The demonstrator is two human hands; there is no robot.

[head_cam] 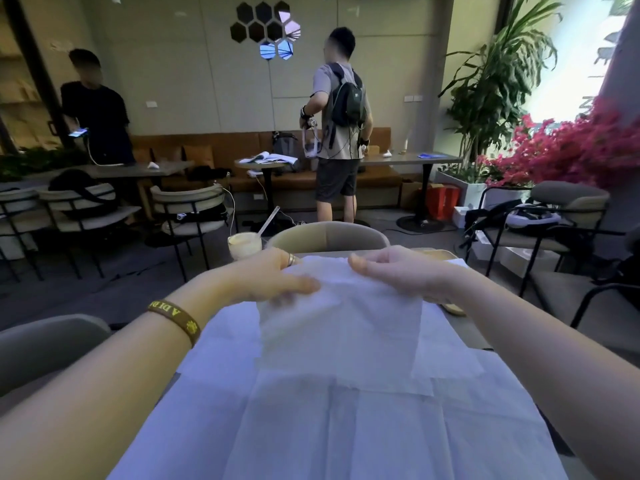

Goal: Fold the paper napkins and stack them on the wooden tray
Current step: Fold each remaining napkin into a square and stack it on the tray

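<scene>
Both hands pinched one thin napkin [339, 327] by its far corners, lifted just above the desk [465, 332].
Fingers of the left hand [273, 278] and right hand [391, 271] were clamped on the sheet, which looked light, limp and easily torn, so safest held at the corners. The spread napkins [346, 427] covered the near desk, and a drink [244, 244] stood at the far-left edge.

Your left hand [266, 275] has its fingertips blurred behind the thin raised napkin [339, 323], the wooden tray [435, 253] is mostly hidden by your right hand [398, 271] and that sheet, and the spread napkins [346, 431] below run off the bottom edge.
</scene>
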